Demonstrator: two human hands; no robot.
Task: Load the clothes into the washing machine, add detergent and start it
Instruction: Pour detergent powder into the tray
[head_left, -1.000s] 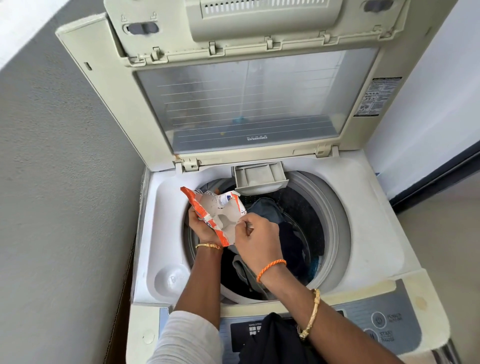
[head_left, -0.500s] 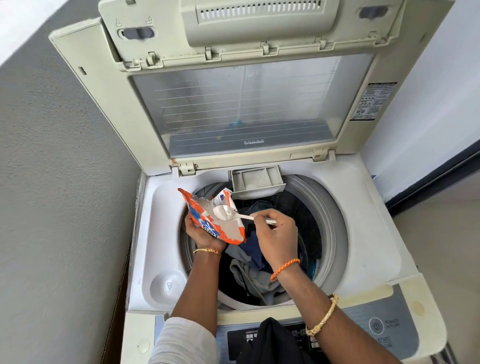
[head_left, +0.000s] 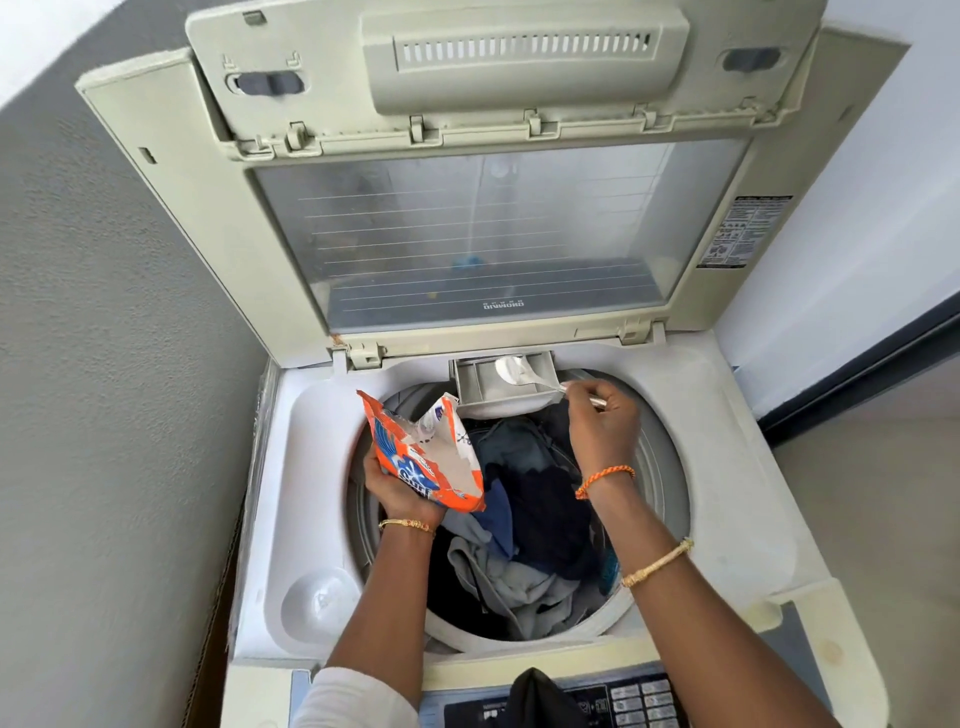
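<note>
— What's that in the middle of the frame?

— A steel spoon, shiny and smooth, heaped with white powder. Its bowl sits over the detergent drawer, a small grey plastic tray jutting from the back rim of the tub, just above centre. The handle runs down and to the right from the bowl, into the right hand, whose fingertips pinch its end.

— And the other hand?

— The left hand, left of centre, has its fingers curled under a detergent packet: crinkled orange and blue foil, torn open, mouth tilted up towards the drawer, pale inside.

— The laundry's in?

— Yes. The clothes lie rumpled in the round drum below the hands, dark navy, blue and light grey cloth, soft and heaped.

— The machine itself?

— A top-loading washing machine of cream, yellowed plastic. Its lid stands upright across the upper half, with a cloudy clear window. The control panel is at the bottom edge. A rough grey wall fills the left side.
</note>
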